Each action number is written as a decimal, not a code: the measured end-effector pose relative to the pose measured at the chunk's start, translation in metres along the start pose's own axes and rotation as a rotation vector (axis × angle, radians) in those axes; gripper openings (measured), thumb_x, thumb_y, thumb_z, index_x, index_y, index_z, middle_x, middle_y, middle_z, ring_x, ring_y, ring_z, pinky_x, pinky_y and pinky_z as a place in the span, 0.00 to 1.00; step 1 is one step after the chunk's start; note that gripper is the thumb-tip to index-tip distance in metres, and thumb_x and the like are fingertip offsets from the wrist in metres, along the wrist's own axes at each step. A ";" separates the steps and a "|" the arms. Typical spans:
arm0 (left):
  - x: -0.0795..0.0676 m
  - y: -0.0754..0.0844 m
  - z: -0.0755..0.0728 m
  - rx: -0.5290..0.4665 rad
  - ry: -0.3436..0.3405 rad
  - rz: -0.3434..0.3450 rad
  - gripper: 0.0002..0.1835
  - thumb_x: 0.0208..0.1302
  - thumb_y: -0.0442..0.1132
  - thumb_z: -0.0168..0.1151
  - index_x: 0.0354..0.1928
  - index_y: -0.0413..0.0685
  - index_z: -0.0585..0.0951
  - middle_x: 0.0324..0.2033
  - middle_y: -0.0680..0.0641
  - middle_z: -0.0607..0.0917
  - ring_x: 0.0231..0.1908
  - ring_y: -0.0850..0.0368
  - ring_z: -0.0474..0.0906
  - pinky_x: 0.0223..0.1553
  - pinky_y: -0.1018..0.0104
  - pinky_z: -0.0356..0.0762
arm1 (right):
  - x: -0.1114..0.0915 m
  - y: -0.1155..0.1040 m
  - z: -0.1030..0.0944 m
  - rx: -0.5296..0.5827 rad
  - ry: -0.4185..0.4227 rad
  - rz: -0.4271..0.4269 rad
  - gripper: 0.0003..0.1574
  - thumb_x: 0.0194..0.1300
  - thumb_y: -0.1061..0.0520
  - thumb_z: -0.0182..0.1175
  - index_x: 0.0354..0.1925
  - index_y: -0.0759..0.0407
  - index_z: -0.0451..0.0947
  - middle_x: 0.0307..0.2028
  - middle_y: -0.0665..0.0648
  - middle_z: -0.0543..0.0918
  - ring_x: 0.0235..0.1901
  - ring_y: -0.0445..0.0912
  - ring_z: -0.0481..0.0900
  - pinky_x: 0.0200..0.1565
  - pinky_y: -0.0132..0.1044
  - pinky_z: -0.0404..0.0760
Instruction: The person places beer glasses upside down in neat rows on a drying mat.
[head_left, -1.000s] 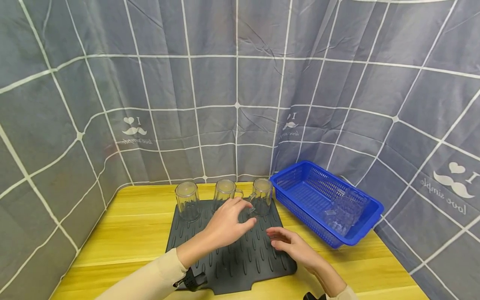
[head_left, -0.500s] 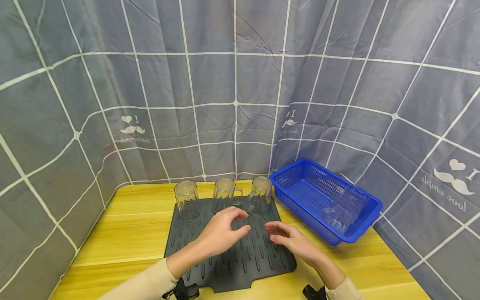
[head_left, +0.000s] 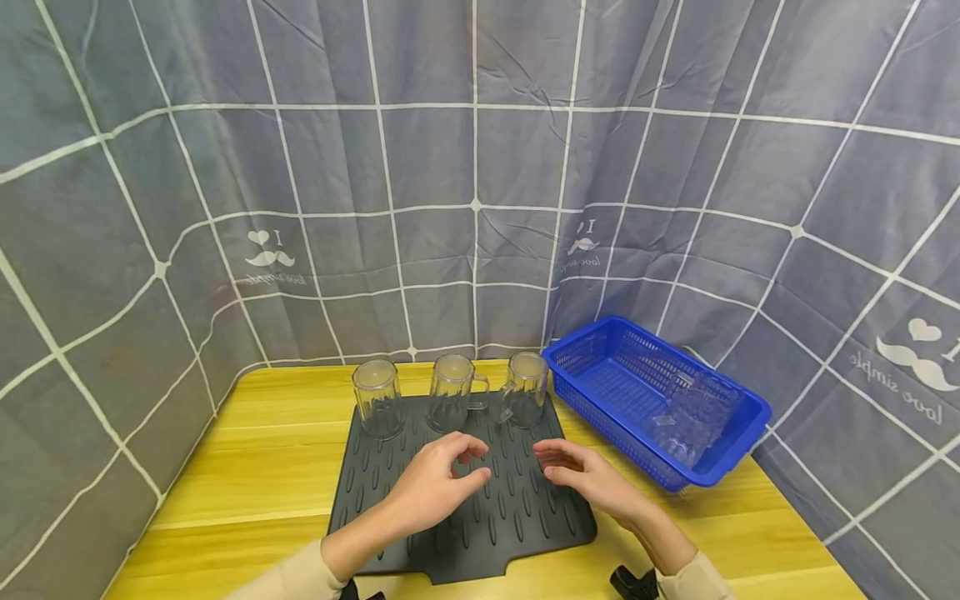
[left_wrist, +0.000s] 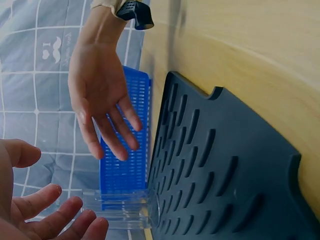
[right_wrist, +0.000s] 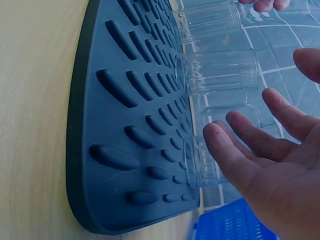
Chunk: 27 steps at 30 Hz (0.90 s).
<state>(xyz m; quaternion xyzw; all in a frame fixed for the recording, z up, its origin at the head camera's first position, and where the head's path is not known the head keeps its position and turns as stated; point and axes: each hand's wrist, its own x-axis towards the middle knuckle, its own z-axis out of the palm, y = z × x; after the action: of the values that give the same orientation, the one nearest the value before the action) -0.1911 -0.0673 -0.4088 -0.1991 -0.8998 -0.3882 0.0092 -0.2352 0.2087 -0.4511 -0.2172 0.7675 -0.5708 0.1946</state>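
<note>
Three clear glass mugs stand upside down in a row along the far side of a dark ridged drying mat point(head_left: 480, 533): a left mug point(head_left: 378, 400), a middle mug point(head_left: 451, 393) with its handle to the right, and a right mug point(head_left: 525, 390) with its handle to the left. Over the mat's middle hovers my left hand point(head_left: 431, 483), fingers loosely bent, holding nothing. My right hand point(head_left: 588, 479) hangs above the mat's right edge, also holding nothing, its fingers relaxed. Both palms face each other across a gap, as the left wrist view shows with the right hand point(left_wrist: 100, 85).
A blue plastic basket point(head_left: 637, 442) sits right of the mat, with clear glassware point(head_left: 693, 417) lying in its near end. The wooden table point(head_left: 247, 450) extends left of the mat. A grey gridded curtain point(head_left: 427, 250) encloses the back and sides.
My left hand has drawn back from beside the middle and right mugs toward the near part of the mat. The right hand has barely moved. The mugs stay in place.
</note>
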 end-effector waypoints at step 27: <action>-0.013 -0.017 0.006 -0.080 0.010 -0.027 0.17 0.60 0.61 0.56 0.49 0.68 0.75 0.43 0.65 0.76 0.42 0.61 0.73 0.36 0.68 0.73 | -0.014 -0.027 -0.032 -0.087 0.091 -0.028 0.28 0.67 0.49 0.53 0.63 0.53 0.64 0.60 0.57 0.70 0.61 0.54 0.67 0.55 0.37 0.72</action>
<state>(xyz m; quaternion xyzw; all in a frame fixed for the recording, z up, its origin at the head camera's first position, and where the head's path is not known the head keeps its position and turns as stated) -0.1840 -0.0778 -0.4270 -0.1853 -0.8861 -0.4248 0.0007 -0.2376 0.2347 -0.4157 -0.2098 0.7965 -0.5491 0.1417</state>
